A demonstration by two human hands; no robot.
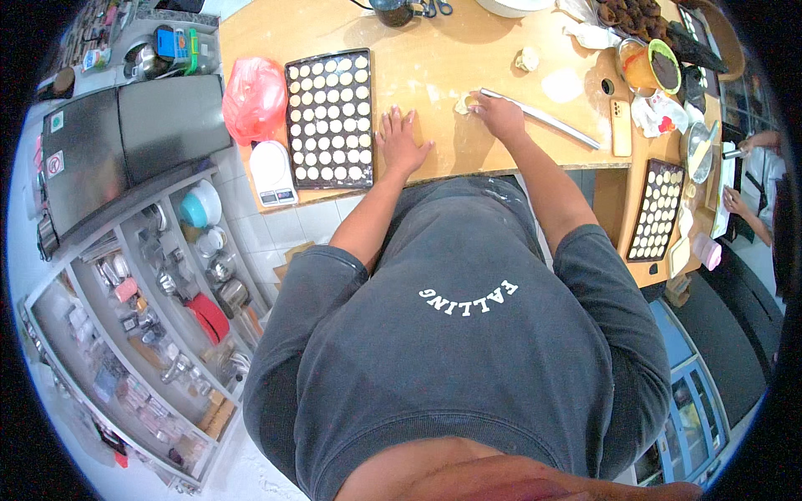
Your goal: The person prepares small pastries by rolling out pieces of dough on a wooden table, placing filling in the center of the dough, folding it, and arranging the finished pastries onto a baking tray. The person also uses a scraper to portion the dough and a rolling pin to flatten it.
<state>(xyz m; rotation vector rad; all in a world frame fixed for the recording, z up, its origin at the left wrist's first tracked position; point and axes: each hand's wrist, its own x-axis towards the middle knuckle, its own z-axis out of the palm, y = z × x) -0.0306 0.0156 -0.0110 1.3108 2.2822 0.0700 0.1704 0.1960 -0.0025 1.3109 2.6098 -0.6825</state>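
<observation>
My left hand (403,144) lies on the wooden table with its fingers spread, just right of a dark baking tray (373,171). Rows of small round pale dough pieces (332,118) fill that tray. Farther right, my right hand (498,116) is closed, its fingertips at a small pale piece of dough (462,104) that they seem to pinch. A long silver rod (555,123) runs slantwise from beside this hand toward the right; its far end shows past my knuckles. Another lump of dough (527,59) sits beyond the hand.
Left of the tray are a red plastic bag (254,98) and a white kitchen scale (271,171). A phone (621,128), a bowl (664,67) and a second filled tray (657,210) stand to the right. Another person's hands (735,203) show at the far right.
</observation>
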